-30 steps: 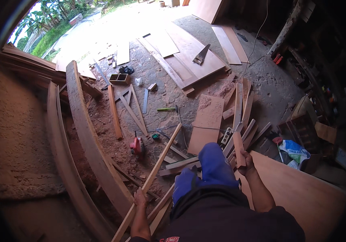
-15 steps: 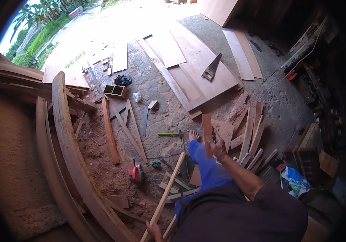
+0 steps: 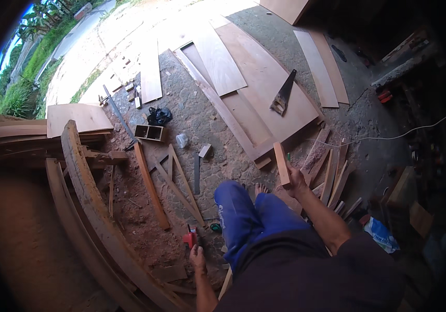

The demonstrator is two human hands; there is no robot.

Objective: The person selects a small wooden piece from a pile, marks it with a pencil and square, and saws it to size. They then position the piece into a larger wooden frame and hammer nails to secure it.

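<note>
Currently, I am viewing the right hand (image 3: pixel 297 181) gripping a wooden block (image 3: pixel 281 164), its fingers holding the near end; the block's long axis is running forward from those fingers, leaning slightly left. The red power tool (image 3: pixel 189 239) is lying directly ahead of the left hand (image 3: pixel 197 259), the nearer one. I am not managing to tell whether the left fingers are gripping or merely overlapping it.

White lettering (image 3: pixel 221 216) runs down the left leg of the blue trousers (image 3: pixel 245 221), small and turned sideways. Well to the right of the trousers, a blue-and-white bag (image 3: pixel 380 235) bears pale print, perhaps words, too small and blurred to read.
</note>
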